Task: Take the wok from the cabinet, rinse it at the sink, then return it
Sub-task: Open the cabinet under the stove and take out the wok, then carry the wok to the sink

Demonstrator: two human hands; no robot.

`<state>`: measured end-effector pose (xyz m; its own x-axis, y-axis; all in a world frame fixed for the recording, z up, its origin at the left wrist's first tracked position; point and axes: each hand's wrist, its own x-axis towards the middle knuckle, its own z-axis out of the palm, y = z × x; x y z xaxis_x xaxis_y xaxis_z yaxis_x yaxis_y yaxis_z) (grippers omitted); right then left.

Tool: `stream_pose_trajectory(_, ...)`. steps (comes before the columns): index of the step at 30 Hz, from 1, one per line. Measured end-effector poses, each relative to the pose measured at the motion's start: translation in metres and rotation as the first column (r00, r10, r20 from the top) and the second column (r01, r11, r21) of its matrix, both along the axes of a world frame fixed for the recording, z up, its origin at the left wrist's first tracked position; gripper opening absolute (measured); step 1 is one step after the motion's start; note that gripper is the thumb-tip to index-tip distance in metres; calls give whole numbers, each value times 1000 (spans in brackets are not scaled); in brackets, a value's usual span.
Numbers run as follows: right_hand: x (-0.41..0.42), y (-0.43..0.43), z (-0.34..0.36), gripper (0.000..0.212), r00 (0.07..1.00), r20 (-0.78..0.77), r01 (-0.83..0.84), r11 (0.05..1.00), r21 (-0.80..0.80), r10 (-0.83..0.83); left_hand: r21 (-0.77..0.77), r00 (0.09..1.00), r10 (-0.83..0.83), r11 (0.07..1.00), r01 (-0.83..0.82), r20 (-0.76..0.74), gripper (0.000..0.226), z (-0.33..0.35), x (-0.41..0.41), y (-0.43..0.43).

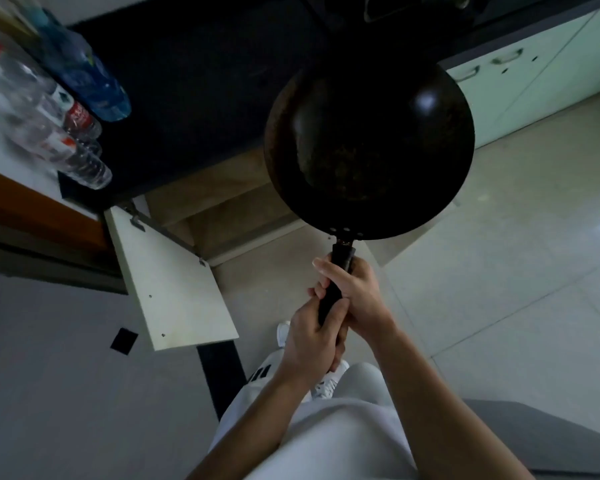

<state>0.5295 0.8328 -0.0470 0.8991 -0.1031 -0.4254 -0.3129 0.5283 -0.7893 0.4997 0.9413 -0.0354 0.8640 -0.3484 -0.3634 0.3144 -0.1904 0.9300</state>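
Fingers [317, 292] of the right hand [355, 292] are curling round the wok's black handle [332, 299] near the bowl, with the thumb lying along its top. The left hand [310, 342] is gripping the handle's rear end just behind, touching the right.

The wok [368, 147] is hanging in the air in front of the person, above the floor [499, 289] and the open cabinet [222, 206]. It is dark, round and deep. Its inside is looking dull and speckled, soft glints are showing on its wall, and small rivets are sitting where the handle is joining. Its open side is facing up toward the camera. Its long axis is running from the hands away from the body, bowl leading and leaning slightly right.

The bowl's far rim is overlapping the black bench [187, 81] edge. The white cabinet door [174, 282] is standing open left of the hands, well apart. Plastic bottles [73, 133] are clustering at the far left. Pale floor is lying open on the right, reaching the green cupboards [534, 81].
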Motion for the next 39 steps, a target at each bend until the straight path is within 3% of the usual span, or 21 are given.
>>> stream_pose_trajectory(9,38,-52,52,24,963,120,250,966,-65,-242,16,947,-247,968,249,205,24,36,66,-45)
stream_pose_trajectory(17,64,-82,78,28,859,124,508,856,-98,-496,-24,852,-482,868,496,203,21,64,119,-81)
stream_pose_trajectory(24,44,-105,85,13,723,82,691,716,-99,-686,-77,739,-652,739,670,169,35,59,123,-112)
stream_pose_trajectory(33,15,-183,79,20,588,81,808,579,-111,-805,-60,603,-783,602,797,156,28,48,113,-203)
stream_pose_trajectory(39,-3,-281,74,18,554,80,832,546,-100,-829,-66,573,-808,570,819,137,34,49,99,-305)
